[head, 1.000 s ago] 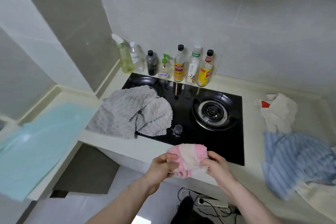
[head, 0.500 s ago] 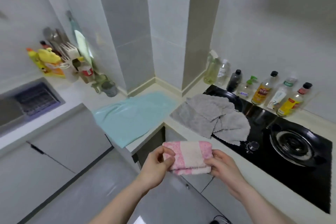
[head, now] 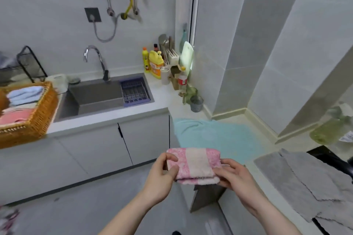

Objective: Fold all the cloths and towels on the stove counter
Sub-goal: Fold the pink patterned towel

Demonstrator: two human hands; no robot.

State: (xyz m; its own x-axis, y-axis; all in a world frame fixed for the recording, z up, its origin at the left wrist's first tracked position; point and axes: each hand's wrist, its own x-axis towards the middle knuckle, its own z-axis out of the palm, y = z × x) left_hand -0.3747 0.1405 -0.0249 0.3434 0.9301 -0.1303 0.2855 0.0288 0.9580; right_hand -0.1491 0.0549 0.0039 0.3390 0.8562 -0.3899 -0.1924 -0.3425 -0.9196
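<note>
Pink-and-cream towel (head: 193, 165) folded thick, left hand (head: 162, 175) and right hand (head: 236, 177) gripping its ends

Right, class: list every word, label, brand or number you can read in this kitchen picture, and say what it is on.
None can be read.
Yellow detergent jug: red label, blurred.
Small bottle: red label, too small.
Spray bottle: white label, blurred.

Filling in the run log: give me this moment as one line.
hands: left hand + right hand hold folded pink towel | unfolded: teal cloth, grey towel | basket: folded cloths
</note>
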